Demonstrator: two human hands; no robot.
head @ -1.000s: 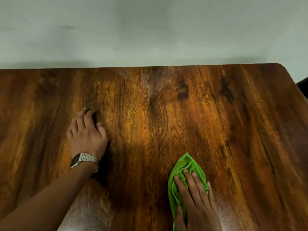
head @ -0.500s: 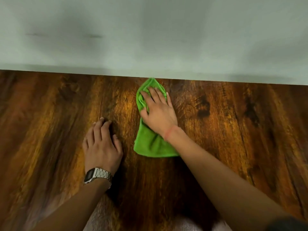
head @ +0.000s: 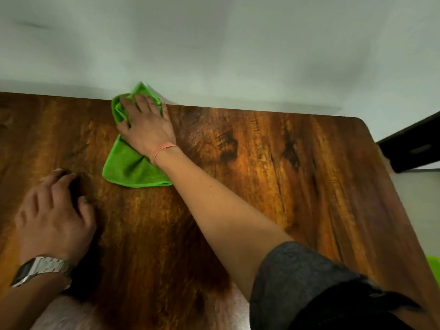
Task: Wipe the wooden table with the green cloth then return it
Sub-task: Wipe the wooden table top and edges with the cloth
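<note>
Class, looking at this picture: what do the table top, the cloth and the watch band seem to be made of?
Table top: glossy wood or wood-look laminate, streaked grain with sheen. Green cloth: soft, fuzzy fabric, probably microfibre, folding limply. Watch band: silvery linked metal, likely steel.

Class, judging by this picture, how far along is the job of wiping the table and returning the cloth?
Done: cloth fetched. In hand: the right hand presses the green cloth at the far edge of the wooden table, while the left hand rests on it. Left: any further wiping, then returning the cloth.

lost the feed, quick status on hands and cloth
Right hand flat on green cloth at table's far edge. Left hand braced on wood. Nothing in the way.
</note>
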